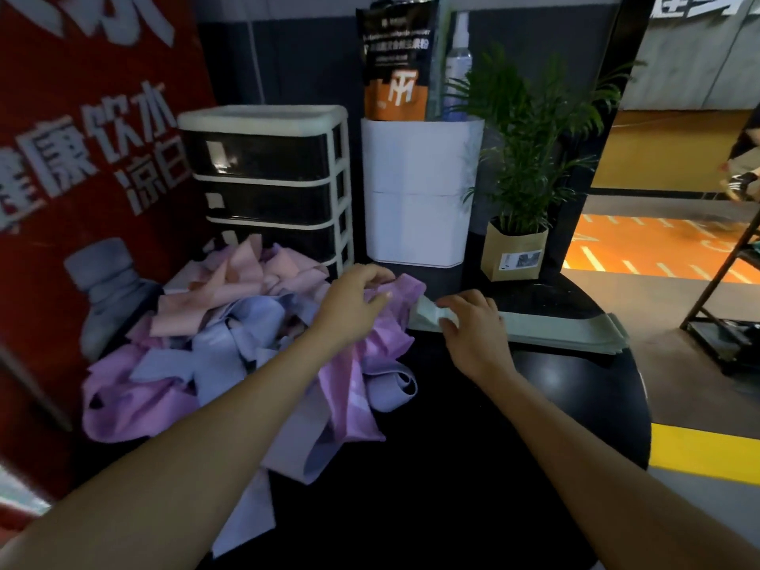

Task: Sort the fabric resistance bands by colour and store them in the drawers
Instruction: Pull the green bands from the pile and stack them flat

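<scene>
A tangled heap of fabric resistance bands (230, 322) in pink, peach and lilac lies on the left of a black round table (473, 446). My left hand (353, 306) grips a pink-purple band (395, 298) at the heap's right edge. A flat stack of pale green bands (555, 329) lies on the table to the right. My right hand (473, 327) rests on the stack's left end, its fingers bent over a lifted corner. A drawer unit (271, 183) with a white frame and dark drawers stands behind the heap, all drawers closed.
A white bin (419, 199) holding a dark bag and a spray bottle stands beside the drawers. A potted palm (518, 240) in a paper wrap is at the back right. A red poster board (82, 158) leans on the left. Right of the table lies open floor.
</scene>
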